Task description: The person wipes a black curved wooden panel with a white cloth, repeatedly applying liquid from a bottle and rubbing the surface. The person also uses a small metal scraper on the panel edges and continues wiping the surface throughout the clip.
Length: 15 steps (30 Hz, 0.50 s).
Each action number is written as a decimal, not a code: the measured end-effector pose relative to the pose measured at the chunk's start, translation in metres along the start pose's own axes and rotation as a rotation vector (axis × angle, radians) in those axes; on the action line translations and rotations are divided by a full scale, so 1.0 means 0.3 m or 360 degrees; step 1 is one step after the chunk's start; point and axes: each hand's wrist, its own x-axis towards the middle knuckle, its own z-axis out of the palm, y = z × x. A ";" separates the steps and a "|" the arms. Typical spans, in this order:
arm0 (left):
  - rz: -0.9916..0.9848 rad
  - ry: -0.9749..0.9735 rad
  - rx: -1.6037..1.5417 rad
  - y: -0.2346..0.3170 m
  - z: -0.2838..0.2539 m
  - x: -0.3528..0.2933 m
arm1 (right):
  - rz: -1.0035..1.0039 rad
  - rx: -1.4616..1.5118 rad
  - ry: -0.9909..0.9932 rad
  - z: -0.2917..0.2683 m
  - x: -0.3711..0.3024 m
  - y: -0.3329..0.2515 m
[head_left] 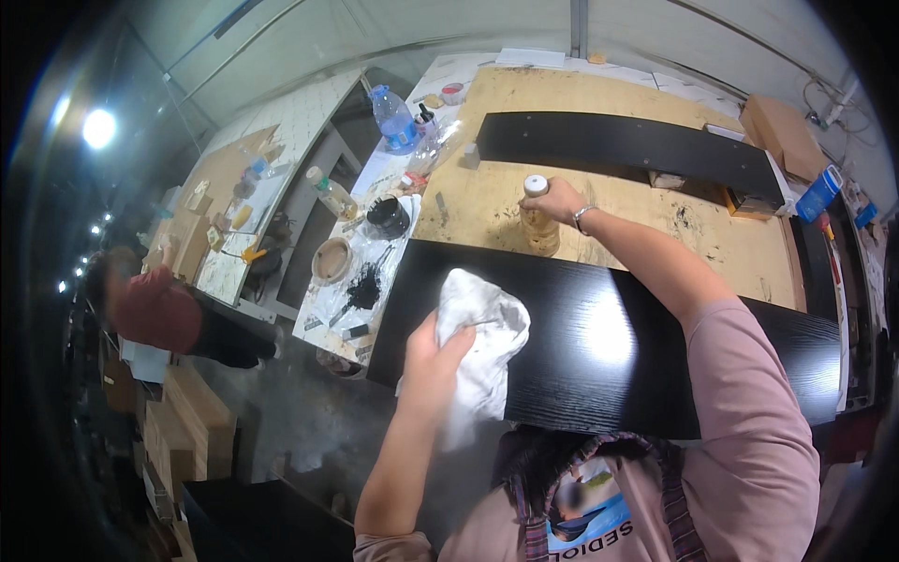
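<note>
Crumpled in my left hand point(434, 363) is a white cloth point(489, 328), stained with dark smudges, which hangs over the left part of a glossy black board point(581, 323). The thumb presses the cloth against the fingers. My right hand point(562, 201) is wrapped round the neck of a clear bottle point(540, 234) with a white cap and yellowish liquid inside. This bottle is upright at the board's far edge, over the plywood top point(618, 211). Whether its base touches the plywood I cannot tell.
A second black panel point(609, 145) lies farther back. At left stand a black-smeared tub point(388, 217), a round container point(331, 260), a capped bottle point(332, 195) and a large water bottle point(393, 122). A blue can point(819, 194) is at right. Another person point(159, 314) works at the far-left bench.
</note>
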 end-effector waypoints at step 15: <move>0.0073 0.0009 -0.0064 0.013 0.106 0.273 | -0.1360 -0.1135 -0.0055 -0.192 -0.430 -0.432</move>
